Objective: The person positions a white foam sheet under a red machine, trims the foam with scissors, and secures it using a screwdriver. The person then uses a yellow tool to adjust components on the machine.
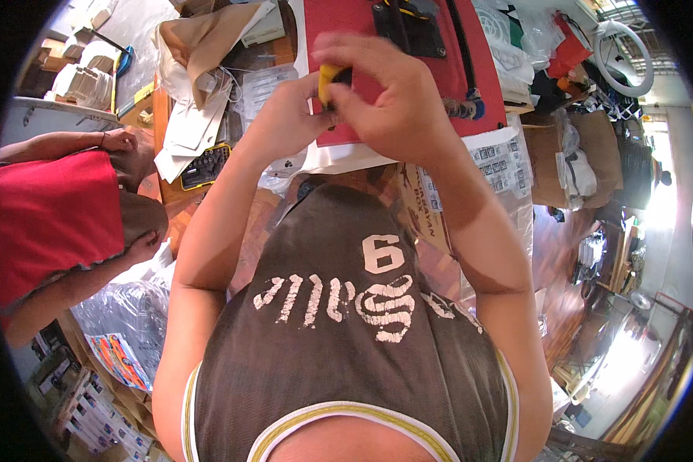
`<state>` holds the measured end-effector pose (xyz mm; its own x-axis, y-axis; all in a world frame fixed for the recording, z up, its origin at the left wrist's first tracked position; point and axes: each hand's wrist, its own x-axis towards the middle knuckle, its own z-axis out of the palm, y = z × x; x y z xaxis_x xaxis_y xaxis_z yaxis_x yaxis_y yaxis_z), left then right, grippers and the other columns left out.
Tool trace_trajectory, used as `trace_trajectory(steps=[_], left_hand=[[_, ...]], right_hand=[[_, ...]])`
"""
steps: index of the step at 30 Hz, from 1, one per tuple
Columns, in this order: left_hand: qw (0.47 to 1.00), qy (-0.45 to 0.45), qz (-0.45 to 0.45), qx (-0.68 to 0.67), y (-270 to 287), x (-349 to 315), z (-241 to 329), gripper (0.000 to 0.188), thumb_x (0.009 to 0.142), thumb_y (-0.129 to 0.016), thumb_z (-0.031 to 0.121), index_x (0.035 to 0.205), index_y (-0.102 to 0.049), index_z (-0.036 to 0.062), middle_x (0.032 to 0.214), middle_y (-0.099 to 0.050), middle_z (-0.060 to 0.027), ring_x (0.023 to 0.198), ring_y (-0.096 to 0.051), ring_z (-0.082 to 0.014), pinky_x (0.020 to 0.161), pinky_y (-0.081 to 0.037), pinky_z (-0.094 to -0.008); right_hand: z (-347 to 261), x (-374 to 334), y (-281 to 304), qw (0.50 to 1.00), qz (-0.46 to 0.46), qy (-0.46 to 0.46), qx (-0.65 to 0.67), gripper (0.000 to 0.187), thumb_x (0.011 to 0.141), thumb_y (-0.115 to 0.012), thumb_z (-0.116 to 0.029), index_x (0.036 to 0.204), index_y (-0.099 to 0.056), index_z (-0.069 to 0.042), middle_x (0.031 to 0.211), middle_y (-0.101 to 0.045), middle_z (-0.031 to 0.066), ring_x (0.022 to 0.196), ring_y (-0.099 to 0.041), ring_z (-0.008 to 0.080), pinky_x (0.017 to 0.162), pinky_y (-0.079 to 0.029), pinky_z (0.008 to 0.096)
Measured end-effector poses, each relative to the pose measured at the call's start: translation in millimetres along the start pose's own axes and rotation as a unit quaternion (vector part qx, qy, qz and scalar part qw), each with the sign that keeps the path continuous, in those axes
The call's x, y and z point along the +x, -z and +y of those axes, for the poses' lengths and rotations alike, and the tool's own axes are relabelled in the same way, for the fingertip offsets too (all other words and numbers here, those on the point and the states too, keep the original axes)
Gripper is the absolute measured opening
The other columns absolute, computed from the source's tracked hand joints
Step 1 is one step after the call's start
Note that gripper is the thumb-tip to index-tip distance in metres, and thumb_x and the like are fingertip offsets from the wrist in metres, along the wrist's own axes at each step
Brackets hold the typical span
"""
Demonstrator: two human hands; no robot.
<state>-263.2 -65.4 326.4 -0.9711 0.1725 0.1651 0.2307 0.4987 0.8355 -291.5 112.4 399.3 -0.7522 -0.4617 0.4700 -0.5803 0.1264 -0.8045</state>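
- Yellow-and-black object [325,83] between the hands, above red sheet [335,17].
- Left hand [286,117]: fingers closed on it.
- Right hand [393,96]: half-curled beside it, blurred, grip can't tell.
- Black-and-yellow case [206,167] near left forearm; contents too small to tell.

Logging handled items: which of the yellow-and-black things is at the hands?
The small yellow piece, between the left hand and right hand; the larger yellow-edged case lies left of both, untouched by either.
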Motion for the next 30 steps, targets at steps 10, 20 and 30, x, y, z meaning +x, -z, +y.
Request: trace_trajectory(steps=[10,20,30], left_hand=[[0.997,0.017,0.011,0.071,6,4,7,0.041,0.081,-0.081,0.016,0.115,-0.063,0.0046,0.096,-0.069,-0.0155,0.09,-0.068,-0.0279,0.078,-0.053,-0.0397],[0.988,0.06,0.025,0.139,-5,2,1,0.044,0.076,-0.082,0.017,0.113,-0.063,0.003,0.094,-0.07,-0.0158,0.09,-0.069,-0.0309,0.076,-0.054,-0.0411],[0.998,0.009,0.002,0.06,3,-3,10,0.044,0.079,-0.081,0.012,0.117,-0.062,0.0036,0.098,-0.07,-0.0127,0.094,-0.067,-0.0277,0.084,-0.052,-0.038]], right_hand=[[11,2,4,0.976,0.077,0.127,-0.162,0.025,0.077,-0.082,-0.006,0.101,-0.079,-0.011,0.101,-0.071,0.0106,0.089,-0.071,0.025,0.077,-0.056,0.0311],[12,-7,-5,0.994,0.033,0.047,-0.089,0.038,0.076,-0.084,-0.011,0.112,-0.072,-0.008,0.108,-0.073,0.0128,0.096,-0.072,0.0241,0.081,-0.057,0.0328],[13,-4,3,0.994,0.022,0.054,-0.097,0.044,0.08,-0.081,-0.008,0.122,-0.069,-0.007,0.109,-0.07,0.0125,0.096,-0.068,0.0232,0.084,-0.054,0.0348]])
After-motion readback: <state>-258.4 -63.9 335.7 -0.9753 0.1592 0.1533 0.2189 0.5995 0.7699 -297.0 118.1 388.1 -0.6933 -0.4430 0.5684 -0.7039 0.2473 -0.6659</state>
